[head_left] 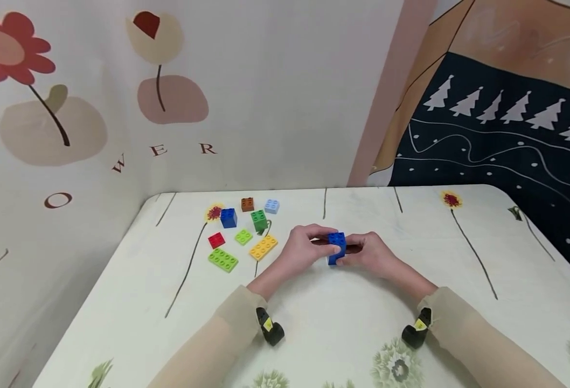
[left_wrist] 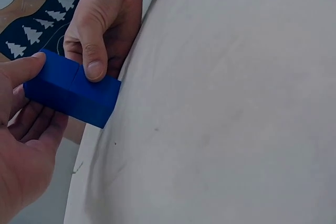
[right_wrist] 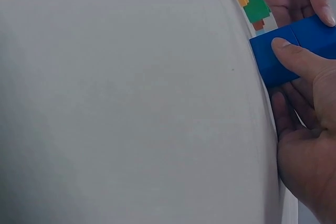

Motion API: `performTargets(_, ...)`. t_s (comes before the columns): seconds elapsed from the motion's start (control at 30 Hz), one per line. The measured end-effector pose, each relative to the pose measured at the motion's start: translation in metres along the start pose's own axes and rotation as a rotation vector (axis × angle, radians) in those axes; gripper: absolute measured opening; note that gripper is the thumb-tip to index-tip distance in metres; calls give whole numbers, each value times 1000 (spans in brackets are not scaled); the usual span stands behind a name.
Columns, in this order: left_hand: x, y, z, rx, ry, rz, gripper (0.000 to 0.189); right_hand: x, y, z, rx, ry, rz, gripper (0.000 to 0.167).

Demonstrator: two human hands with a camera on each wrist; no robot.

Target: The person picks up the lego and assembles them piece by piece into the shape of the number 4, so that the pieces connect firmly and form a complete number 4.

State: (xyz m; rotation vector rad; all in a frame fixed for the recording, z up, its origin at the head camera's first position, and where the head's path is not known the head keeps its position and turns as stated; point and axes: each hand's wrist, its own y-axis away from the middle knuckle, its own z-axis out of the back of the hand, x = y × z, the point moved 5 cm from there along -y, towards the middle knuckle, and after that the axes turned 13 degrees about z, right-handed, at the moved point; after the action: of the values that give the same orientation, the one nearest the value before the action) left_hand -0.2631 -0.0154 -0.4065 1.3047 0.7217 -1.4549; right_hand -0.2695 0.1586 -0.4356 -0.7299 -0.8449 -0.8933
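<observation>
Two blue toy bricks are stacked upright on the table in the head view, with a thin seam between them in both wrist views. My left hand (head_left: pixel 300 249) grips the upper blue brick (head_left: pixel 336 238), thumb across its near face. From the other side, my right hand (head_left: pixel 374 254) pinches the lower blue brick (head_left: pixel 332 261) between thumb and fingers. In the left wrist view, the right thumb presses the lower brick's face (left_wrist: pixel 79 90) near the seam. Studs show on top of the stack in the head view.
Left of my hands lie loose bricks: another blue brick (head_left: pixel 228 218), a brown one (head_left: pixel 247 204), a light blue one (head_left: pixel 272 206), a green one (head_left: pixel 259 220), a red one (head_left: pixel 216 240), a yellow one (head_left: pixel 263 248) and two lime ones, small (head_left: pixel 243 236) and long (head_left: pixel 223 260).
</observation>
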Motion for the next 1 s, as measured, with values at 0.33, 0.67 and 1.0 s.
performTargets(0.33,-5,-5,-1,36,-60,0,31,-2,2,2,2,21,-10,36)
performTargets(0.67,-15,-1,-5,0,-164,-65,32,0,2,4,1,9,27,31)
performTargets(1.0,-9,-1,-2,8,-106,-36,32,-2,2,2,14,8,30,34)
